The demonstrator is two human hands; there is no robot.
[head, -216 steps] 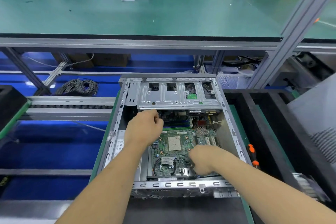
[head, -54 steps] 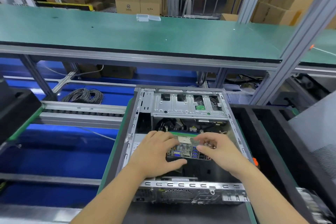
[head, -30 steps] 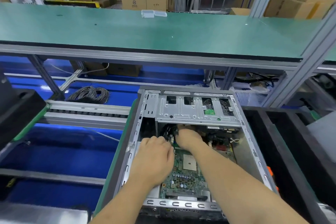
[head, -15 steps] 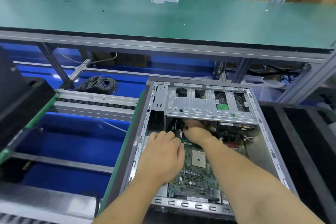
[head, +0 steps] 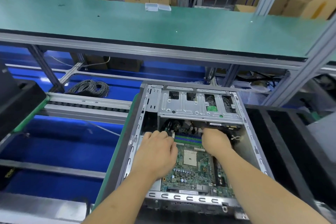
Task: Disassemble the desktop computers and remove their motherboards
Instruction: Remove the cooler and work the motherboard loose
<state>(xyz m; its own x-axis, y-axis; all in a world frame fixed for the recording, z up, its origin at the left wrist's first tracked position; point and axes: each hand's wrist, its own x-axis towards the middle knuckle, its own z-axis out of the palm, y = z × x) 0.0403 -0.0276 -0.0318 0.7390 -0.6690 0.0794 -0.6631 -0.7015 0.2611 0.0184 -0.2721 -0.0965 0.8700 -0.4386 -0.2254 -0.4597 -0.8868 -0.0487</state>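
An open grey desktop case (head: 135, 143) lies flat in front of me, with the green motherboard (head: 192, 171) inside on its floor. A silver drive cage (head: 198, 105) spans the far end of the case. My left hand (head: 158, 151) grips the motherboard's far left edge, fingers curled over it. My right hand (head: 215, 142) is curled at the board's far right, just under the cage. Its fingertips pinch a dark cable (head: 201, 126) there. The blue and green memory slots (head: 188, 138) show between my hands.
A green worktop (head: 163, 23) on an aluminium frame runs across above the case, with a small clear box (head: 157, 7) on it. A coil of grey cable (head: 91, 87) lies on the blue lower shelf at left. Black foam trays (head: 283, 151) stand to the right.
My right hand has moved right along the board's far edge, from under the cage's middle to its right part. My left hand has stayed on the board's left edge.
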